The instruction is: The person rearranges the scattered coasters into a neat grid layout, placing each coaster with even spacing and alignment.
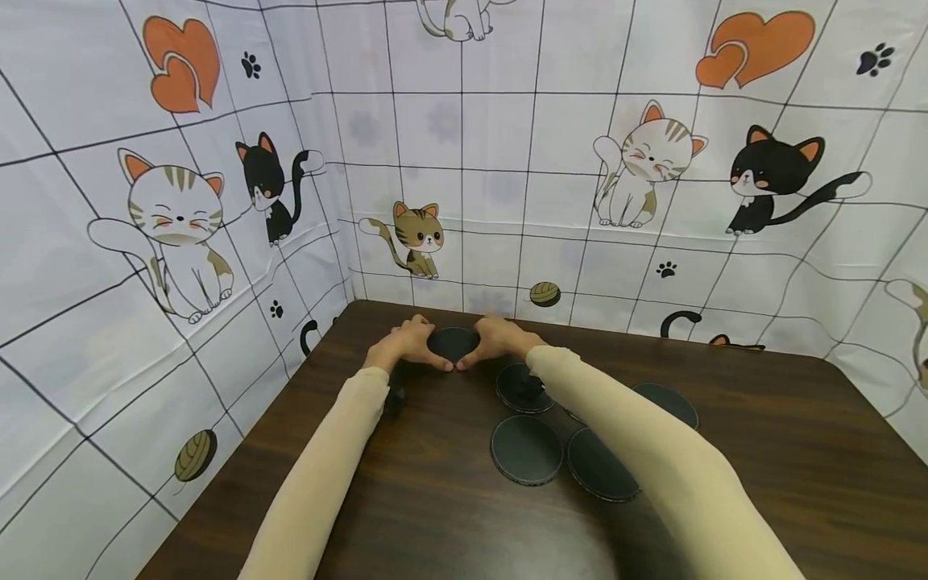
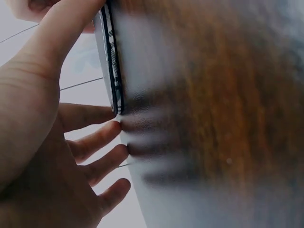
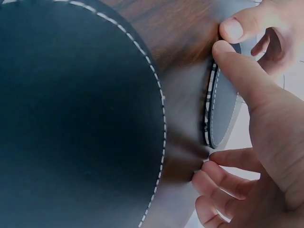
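A round black coaster with pale stitching lies near the back edge of the brown table. My left hand curves round its left side, thumb along the near rim and fingertips down at the table. From the other side my right hand curves round it the same way, and the two thumb tips nearly meet in front. In the right wrist view the coaster shows a black-and-white patterned edge between thumb and index finger. The left wrist view shows that patterned edge against the left index fingertip.
Several more black coasters lie to the right, among them a near one, one beside it and one beyond the right forearm. A dark object rests on another coaster. A small dark item sits by the left sleeve. Cat-print sheeting rises behind.
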A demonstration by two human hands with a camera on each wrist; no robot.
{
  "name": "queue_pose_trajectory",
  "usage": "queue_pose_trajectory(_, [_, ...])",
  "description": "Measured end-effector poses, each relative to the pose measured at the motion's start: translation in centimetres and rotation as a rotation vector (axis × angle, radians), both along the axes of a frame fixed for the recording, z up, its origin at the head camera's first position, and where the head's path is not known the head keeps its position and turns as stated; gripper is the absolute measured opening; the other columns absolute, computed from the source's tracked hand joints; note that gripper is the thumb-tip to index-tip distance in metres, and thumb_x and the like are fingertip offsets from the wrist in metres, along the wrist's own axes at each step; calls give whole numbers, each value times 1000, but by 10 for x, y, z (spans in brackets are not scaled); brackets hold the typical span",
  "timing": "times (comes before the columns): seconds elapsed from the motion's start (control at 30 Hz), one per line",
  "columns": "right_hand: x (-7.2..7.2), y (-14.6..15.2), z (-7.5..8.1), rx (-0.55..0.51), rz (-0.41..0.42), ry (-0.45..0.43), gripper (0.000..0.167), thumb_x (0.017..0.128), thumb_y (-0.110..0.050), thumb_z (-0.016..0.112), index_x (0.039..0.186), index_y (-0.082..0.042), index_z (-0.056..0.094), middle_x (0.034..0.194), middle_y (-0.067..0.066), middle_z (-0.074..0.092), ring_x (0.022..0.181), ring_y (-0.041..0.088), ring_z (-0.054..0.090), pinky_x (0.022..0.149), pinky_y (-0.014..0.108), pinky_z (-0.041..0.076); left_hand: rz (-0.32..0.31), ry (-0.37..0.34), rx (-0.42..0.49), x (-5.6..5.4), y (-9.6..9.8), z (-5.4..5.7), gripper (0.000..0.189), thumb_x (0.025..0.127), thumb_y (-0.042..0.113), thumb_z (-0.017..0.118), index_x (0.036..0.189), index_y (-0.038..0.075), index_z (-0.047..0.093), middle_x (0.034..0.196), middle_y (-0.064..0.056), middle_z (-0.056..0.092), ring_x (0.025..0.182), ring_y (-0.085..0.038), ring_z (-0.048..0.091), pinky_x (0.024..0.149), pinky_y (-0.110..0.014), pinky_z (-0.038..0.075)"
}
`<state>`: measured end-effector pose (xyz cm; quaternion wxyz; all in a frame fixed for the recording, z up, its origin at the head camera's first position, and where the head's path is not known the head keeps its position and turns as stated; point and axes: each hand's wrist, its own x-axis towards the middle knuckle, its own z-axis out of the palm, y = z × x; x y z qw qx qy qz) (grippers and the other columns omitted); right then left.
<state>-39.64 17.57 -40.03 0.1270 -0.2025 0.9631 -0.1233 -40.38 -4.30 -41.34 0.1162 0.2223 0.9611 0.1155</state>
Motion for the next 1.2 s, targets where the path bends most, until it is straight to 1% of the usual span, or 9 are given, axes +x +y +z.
queue_pose_trajectory(0.13, [0, 4, -2, -8, -18, 27, 87, 76, -63, 83, 133, -1, 62, 114, 9, 59, 94, 24, 59, 82, 40, 52, 2, 17, 20, -1, 4, 0, 101, 80, 65, 78, 152, 2, 45, 150, -21, 36, 128, -40, 41, 105, -57, 35])
queue_pose_trajectory(0.27, [2, 11, -7, -1, -25, 51, 93, 76, -64, 83, 139, 0, 59, 125, 13, 55, 102, 25, 58, 89, 43, 52, -30, 17, 47, 0, 8, -1, 100, 79, 65, 79, 149, 1, 48, 148, -22, 38, 125, -40, 43, 105, -57, 35])
queue_pose_trajectory(0.43, [4, 21, -11, 8, -14, 69, 93, 76, -66, 81, 138, -1, 60, 125, 12, 58, 102, 24, 61, 89, 43, 53, -77, 22, 81, -1, 13, -6, 98, 78, 66, 79, 144, -2, 52, 142, -18, 43, 123, -36, 44, 108, -55, 32])
queue_pose_trajectory(0.53, [6, 29, -8, 0, -1, 86, 91, 77, -66, 80, 136, 0, 62, 123, 11, 63, 99, 23, 64, 86, 41, 54, -94, 35, 103, -2, 17, -6, 96, 78, 66, 79, 142, -2, 54, 140, -16, 46, 123, -34, 45, 108, -54, 31])
queue_pose_trajectory(0.63, [10, 37, 0, -9, -2, 106, 89, 77, -65, 81, 133, 0, 64, 119, 10, 64, 94, 21, 64, 83, 40, 54, -118, 56, 122, -4, 23, -4, 95, 79, 67, 78, 141, -1, 56, 140, -15, 47, 124, -33, 45, 109, -55, 29])
queue_pose_trajectory(0.77, [20, 48, 10, -13, -10, 143, 87, 77, -65, 81, 132, 1, 64, 117, 11, 60, 90, 22, 61, 80, 40, 54, -162, 89, 145, -3, 31, 2, 93, 80, 67, 76, 141, 0, 56, 142, -15, 48, 127, -35, 45, 109, -57, 28])
queue_pose_trajectory(0.9, [34, 60, 15, -11, 8, 184, 89, 77, -68, 78, 134, 0, 63, 119, 12, 58, 90, 23, 59, 81, 41, 53, -200, 123, 132, 3, 39, 8, 92, 80, 68, 76, 141, 2, 56, 144, -14, 48, 129, -35, 46, 109, -58, 29])
queue_pose_trajectory(1.1, [60, 88, 20, -68, -30, 208, 86, 77, -68, 79, 130, -1, 66, 116, 10, 57, 88, 22, 59, 82, 43, 52, -273, 215, 138, 20, 63, 17, 94, 78, 71, 75, 139, 1, 58, 144, -15, 50, 129, -34, 47, 109, -60, 29])
queue_pose_trajectory(1.2, [74, 104, 23, -84, -39, 225, 84, 76, -68, 79, 127, -3, 67, 112, 8, 58, 87, 20, 58, 80, 41, 52, -297, 253, 139, 29, 77, 19, 94, 78, 73, 73, 139, 3, 59, 143, -13, 51, 130, -32, 48, 110, -59, 29])
